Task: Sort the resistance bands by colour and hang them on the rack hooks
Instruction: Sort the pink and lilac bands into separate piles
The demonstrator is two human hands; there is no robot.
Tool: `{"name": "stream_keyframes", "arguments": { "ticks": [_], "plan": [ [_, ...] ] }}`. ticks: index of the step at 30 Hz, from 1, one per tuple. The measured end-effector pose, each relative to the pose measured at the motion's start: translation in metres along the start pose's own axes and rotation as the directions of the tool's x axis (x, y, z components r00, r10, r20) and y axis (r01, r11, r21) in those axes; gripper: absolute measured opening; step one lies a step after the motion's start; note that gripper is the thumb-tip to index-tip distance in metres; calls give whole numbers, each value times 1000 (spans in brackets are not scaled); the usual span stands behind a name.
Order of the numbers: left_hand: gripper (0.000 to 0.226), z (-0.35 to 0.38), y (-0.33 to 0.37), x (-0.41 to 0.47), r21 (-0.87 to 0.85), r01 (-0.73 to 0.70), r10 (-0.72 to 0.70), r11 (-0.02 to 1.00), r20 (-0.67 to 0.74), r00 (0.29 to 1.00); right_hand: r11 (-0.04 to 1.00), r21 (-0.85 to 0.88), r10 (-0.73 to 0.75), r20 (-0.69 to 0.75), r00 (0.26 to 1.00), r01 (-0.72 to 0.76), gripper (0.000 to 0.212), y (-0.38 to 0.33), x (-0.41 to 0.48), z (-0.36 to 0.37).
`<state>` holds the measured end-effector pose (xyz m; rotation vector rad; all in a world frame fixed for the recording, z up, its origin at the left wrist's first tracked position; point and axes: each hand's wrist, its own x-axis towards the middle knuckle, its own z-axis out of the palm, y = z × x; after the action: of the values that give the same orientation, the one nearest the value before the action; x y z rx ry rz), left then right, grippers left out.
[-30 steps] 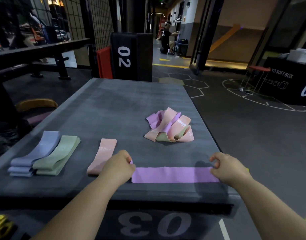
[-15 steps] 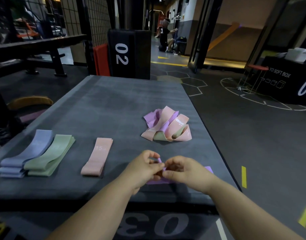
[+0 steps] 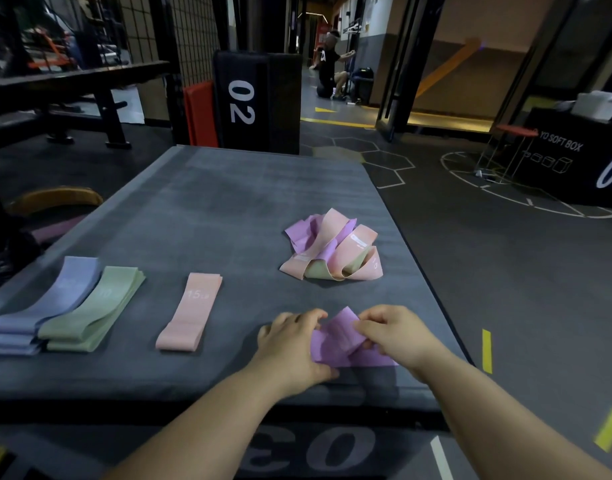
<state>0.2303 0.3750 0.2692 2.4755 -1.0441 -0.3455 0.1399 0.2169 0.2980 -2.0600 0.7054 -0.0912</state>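
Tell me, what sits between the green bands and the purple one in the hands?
A single pink band marked 15 LB lies flat on the mat, apart from both; head view.

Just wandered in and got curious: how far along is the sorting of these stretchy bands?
Partway. Blue bands, green bands and one pink band lie sorted by colour on the mat. The left hand and right hand grip a half-folded purple band. The tangled heap of pink and purple bands is unsorted, and nothing is hung; no hooks are in view.
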Motion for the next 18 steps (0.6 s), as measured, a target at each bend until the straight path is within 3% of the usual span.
{"name": "stream_keyframes", "arguments": {
  "ticks": [7, 14, 18],
  "plan": [
    [66, 8, -3, 1, -40, -47, 42, 998, -126, 991, 961, 276, -7, 42, 999, -5, 17, -7, -7, -13],
    [70, 8, -2, 0, -62, -93, 86, 994, -111, 990, 923, 384, -21, 58, 998, -3, 15, -7, -6, -17],
    [61, 7, -4, 0, -36, -95, 88, 995, -166, 982, 952, 305, -8, 24, 1000, 1, 16, -6, -7, -21]
  ]
}}
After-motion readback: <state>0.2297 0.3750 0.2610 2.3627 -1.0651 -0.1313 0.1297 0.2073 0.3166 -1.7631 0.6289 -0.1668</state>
